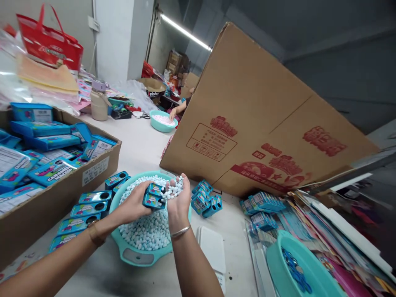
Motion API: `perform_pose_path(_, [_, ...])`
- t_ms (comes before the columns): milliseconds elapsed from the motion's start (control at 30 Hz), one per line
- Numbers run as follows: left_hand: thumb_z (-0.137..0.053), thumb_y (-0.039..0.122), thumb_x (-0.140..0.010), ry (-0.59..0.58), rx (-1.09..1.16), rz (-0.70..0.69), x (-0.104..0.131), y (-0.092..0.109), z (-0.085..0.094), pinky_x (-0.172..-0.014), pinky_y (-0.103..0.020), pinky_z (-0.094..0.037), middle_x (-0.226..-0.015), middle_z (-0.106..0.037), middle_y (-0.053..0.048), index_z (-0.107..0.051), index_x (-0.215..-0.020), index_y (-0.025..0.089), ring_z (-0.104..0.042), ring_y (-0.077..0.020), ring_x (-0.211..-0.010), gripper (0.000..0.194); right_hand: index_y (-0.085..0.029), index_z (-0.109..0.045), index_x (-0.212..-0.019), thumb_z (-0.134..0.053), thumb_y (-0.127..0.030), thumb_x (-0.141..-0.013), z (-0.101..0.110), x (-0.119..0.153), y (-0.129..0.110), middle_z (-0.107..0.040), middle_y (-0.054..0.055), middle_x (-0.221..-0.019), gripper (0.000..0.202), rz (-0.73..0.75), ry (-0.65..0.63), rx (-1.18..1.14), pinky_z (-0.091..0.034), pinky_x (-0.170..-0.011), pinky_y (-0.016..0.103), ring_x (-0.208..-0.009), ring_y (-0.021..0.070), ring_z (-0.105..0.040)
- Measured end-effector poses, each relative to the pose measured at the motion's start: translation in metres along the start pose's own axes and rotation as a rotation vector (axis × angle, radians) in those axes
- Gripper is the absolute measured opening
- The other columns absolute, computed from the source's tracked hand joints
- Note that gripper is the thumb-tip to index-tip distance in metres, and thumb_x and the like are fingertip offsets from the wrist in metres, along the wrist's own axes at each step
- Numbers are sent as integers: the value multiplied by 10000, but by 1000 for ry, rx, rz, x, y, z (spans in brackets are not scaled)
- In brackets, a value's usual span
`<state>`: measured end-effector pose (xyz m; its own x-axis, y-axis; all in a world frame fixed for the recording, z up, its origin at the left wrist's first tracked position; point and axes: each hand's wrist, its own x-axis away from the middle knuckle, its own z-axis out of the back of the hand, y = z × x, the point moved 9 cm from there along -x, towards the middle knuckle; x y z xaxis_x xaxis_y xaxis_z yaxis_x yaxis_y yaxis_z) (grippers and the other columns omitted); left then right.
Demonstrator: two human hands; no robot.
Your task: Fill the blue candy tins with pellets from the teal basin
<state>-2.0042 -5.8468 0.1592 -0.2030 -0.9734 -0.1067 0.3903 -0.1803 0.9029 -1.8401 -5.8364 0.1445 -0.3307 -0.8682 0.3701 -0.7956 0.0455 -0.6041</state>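
My left hand (pixel 135 203) grips two small blue candy boxes (pixel 152 201), stacked one above the other and tilted toward my right hand. Cupped palm up beside them, my right hand (pixel 178 206) holds a heap of small white and pale-blue candies (pixel 174 187), which reaches the ends of the boxes. Both hands are above a turquoise basin (pixel 136 256) filled with the same candies. Left of the basin stands a row of blue boxes (pixel 85 209) with round dark openings. More blue boxes (pixel 206 198) stand to its right.
A carton (pixel 102 175) full of blue boxes is at the left. A large cardboard box (pixel 262 123) rises behind the basin. A white scale (pixel 210 249) and a turquoise tub (pixel 275 264) are at the right. Across the table, another person's hand (pixel 173 113) reaches into a basin (pixel 161 127).
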Motion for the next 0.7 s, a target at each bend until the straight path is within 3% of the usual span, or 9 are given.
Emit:
perform_pose_path(100, [-748, 176, -522, -139, 295, 196, 7, -3, -1, -819, -395, -564, -1044, -713, -42, -510, -1289, 212, -673, -304, -990, 804, -243, -660, -1019, -680, -333, -822, 5, -16, -5, -700, 21, -928, 218, -73, -54, 67, -565, -741, 333, -749, 163, -683])
perform_pose_path(200, [-777, 188, -514, -171, 502, 335, 15, -7, -1, -759, -354, -560, -1012, -744, -39, -474, -1353, 205, -700, -286, -945, 892, -201, -738, -959, -732, -388, -792, 8, -22, -4, -743, 57, -1007, 251, -78, -257, 464, -526, -802, 324, -965, 222, -701])
perform_pose_path(300, [-755, 177, -534, -169, 496, 284, 15, -6, -7, -788, -362, -566, -1092, -746, -57, -477, -1358, 205, -705, -297, -1003, 870, -202, -785, -1000, -665, -527, -871, 10, -13, 0, -730, 66, -1208, 369, 68, -337, 687, -461, -1013, 338, -1227, 243, -617])
perform_pose_path(467, [-748, 157, -527, -118, 469, 202, 12, -9, -25, -870, -415, -566, -1087, -741, -65, -487, -1308, 194, -703, -319, -1027, 824, -220, -715, -1226, -410, -648, -997, -1, 9, 18, -680, 74, -1304, 573, 155, -331, 698, -410, -1132, 392, -1297, 246, -576])
perform_pose_path(600, [-794, 186, -528, -44, 476, 198, 10, -10, -26, -869, -395, -560, -1057, -739, -43, -507, -1246, 205, -702, -302, -998, 774, -167, -650, -1314, -369, -567, -1040, -24, 28, -1, -602, 131, -1376, 561, 469, -424, 930, -347, -1195, 407, -1350, 239, -518])
perform_pose_path(700, [-794, 178, -546, -67, 492, 223, 12, -13, -23, -844, -364, -559, -1059, -734, -27, -512, -1258, 212, -700, -297, -1002, 766, -96, -545, -1418, -413, -484, -1041, -37, 45, -12, -530, 177, -1464, 557, 577, -643, 1248, -312, -1222, 401, -1409, 242, -454])
